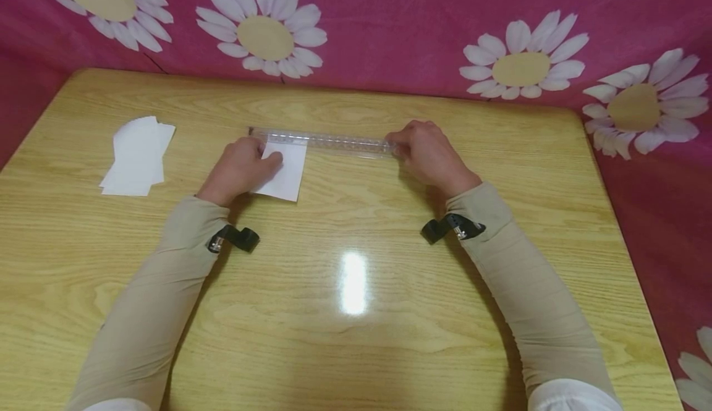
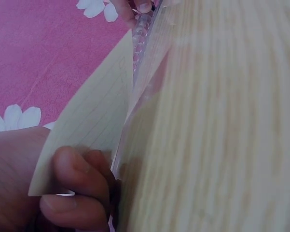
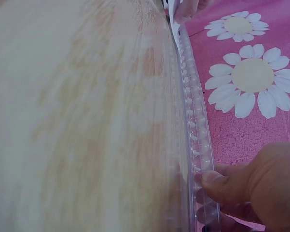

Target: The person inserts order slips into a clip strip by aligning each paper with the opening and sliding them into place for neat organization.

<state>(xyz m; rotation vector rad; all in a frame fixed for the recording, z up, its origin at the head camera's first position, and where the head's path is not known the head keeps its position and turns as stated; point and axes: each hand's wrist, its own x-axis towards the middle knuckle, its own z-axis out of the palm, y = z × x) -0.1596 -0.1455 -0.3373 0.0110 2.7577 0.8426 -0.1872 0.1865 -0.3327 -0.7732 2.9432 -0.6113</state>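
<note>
A long clear plastic strip (image 1: 345, 143) with a row of round bumps spans the space between both hands, near the table's back. At its left end my left hand (image 1: 239, 167) pinches a white paper slip (image 1: 289, 173), whose top edge meets the strip. In the left wrist view faint ruled lines show on the slip (image 2: 94, 104), and the fingers (image 2: 77, 169) curl at its lower edge. My right hand (image 1: 431, 154) grips the strip's right end; in the right wrist view its thumb (image 3: 217, 183) presses on the bumpy side of the strip (image 3: 200, 130).
Several white paper slips (image 1: 133, 157) lie in an overlapping pile at the left of the wooden table (image 1: 356, 361). A pink cloth with large daisies (image 1: 384, 28) hangs behind the table and along its right side. Black straps (image 1: 239, 238) circle both sleeved wrists.
</note>
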